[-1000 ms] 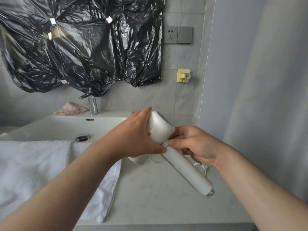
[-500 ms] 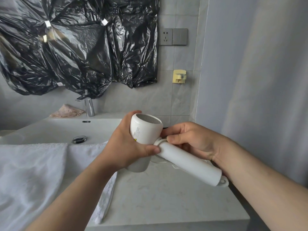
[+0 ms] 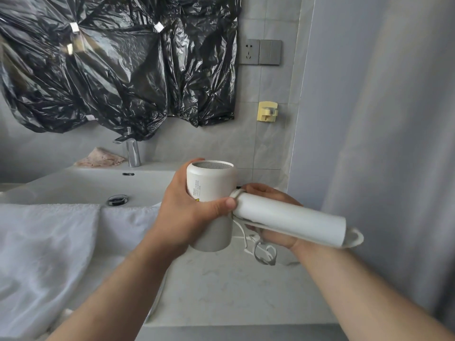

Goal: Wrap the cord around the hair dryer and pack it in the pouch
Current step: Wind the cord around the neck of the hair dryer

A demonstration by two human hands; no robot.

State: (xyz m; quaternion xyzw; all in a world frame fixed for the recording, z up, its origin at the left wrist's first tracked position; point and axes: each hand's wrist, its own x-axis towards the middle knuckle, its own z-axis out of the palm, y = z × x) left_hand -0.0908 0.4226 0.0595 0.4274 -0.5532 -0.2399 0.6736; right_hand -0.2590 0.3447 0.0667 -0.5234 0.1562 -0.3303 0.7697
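Observation:
A white hair dryer (image 3: 214, 185) is held above the counter, its barrel upright with the grille facing up and its handle (image 3: 290, 216) pointing right. My left hand (image 3: 187, 207) grips the barrel, thumb pressed at the joint with the handle. My right hand (image 3: 268, 212) sits behind and under the handle, its fingers closed on the white cord (image 3: 261, 249). One turn of cord lies around the top of the handle, a strand runs along its underside, and loose loops dangle below. A hanging loop (image 3: 354, 238) sticks out of the handle's end. No pouch is visible.
A white sink (image 3: 81, 185) with a chrome tap (image 3: 133, 153) lies to the left, and a white towel (image 3: 49, 242) drapes over its front. The pale stone counter (image 3: 234, 291) is below my hands. A grey curtain (image 3: 381, 143) hangs at the right. Black plastic (image 3: 118, 65) covers the wall.
The dryer has been raised and turned so the grille faces up and the handle lies more level. My right hand has slid under the handle with the cord.

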